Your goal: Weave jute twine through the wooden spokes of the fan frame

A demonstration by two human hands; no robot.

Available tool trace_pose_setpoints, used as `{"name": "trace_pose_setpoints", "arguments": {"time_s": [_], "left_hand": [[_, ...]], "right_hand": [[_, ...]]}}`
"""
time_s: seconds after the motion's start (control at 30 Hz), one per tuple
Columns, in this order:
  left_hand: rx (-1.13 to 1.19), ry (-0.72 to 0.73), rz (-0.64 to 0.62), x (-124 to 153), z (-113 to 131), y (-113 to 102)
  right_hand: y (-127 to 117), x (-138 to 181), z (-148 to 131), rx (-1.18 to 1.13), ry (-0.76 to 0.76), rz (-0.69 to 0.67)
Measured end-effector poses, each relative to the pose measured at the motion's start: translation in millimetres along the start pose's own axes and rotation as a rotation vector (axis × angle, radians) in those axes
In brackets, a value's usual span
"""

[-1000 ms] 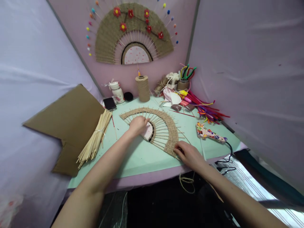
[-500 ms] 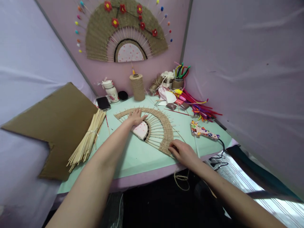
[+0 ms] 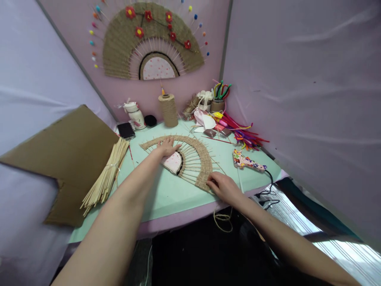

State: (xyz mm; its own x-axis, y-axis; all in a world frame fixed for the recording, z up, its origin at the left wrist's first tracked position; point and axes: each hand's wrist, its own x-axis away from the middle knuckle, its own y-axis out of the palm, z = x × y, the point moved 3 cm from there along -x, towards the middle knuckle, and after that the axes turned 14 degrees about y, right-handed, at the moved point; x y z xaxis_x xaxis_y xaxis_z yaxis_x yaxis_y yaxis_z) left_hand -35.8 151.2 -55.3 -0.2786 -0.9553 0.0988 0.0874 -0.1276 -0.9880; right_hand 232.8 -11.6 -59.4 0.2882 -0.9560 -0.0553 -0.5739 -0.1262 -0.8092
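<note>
A half-round woven fan (image 3: pixel 205 161) of twine and thin sticks lies on the table, with a dotted white half-circle (image 3: pixel 172 162) edged in black at its centre. My left hand (image 3: pixel 168 147) rests flat on the fan's upper left part, fingers stretched out. At the lower right end of the woven band, my right hand (image 3: pixel 222 186) is closed in a pinch. Twine (image 3: pixel 223 226) hangs in a loop over the table edge below that hand. The bit between the fingertips is mostly hidden and looks like this twine.
Bundled sticks (image 3: pixel 107 174) and cardboard (image 3: pixel 68 159) lie at left. A twine spool (image 3: pixel 168 111), white bottle (image 3: pixel 135 116) and coloured pipe cleaners (image 3: pixel 248 139) are at the back. A patterned glue gun (image 3: pixel 248 162) with a cord lies right. A finished fan (image 3: pixel 119 47) hangs on the wall.
The whole view has shifted a little, so everything sits slightly further left. My left hand still lies on the fan; my right hand stays pinched at its lower right end.
</note>
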Motion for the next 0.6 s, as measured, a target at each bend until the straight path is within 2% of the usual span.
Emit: {"name": "trace_pose_setpoints", "arguments": {"time_s": [0.13,0.2,0.27,0.37,0.43,0.53,0.6], "left_hand": [[-0.002,-0.002,0.026,3.1,1.8,-1.4],[-0.012,-0.007,0.086,5.5,3.8,-4.8],[-0.051,0.018,0.231,11.1,10.9,-11.1],[-0.079,0.181,0.466,32.3,40.4,-16.4],[0.043,0.361,0.466,55.2,71.3,-10.5],[0.287,0.699,0.315,96.7,121.2,6.4],[0.398,0.799,0.274,119.0,141.9,15.9]], "right_hand": [[0.1,0.8,1.2,0.004,0.005,0.007],[-0.3,1.3,1.2,0.002,0.008,0.006],[-0.8,1.6,1.1,-0.002,0.013,-0.004],[-1.3,1.7,1.7,-0.007,0.020,-0.013],[-1.0,1.5,2.9,-0.014,0.016,-0.017],[-0.3,0.7,5.3,-0.044,0.007,-0.019],[-1.3,-0.1,6.4,-0.083,0.001,-0.012]]}}
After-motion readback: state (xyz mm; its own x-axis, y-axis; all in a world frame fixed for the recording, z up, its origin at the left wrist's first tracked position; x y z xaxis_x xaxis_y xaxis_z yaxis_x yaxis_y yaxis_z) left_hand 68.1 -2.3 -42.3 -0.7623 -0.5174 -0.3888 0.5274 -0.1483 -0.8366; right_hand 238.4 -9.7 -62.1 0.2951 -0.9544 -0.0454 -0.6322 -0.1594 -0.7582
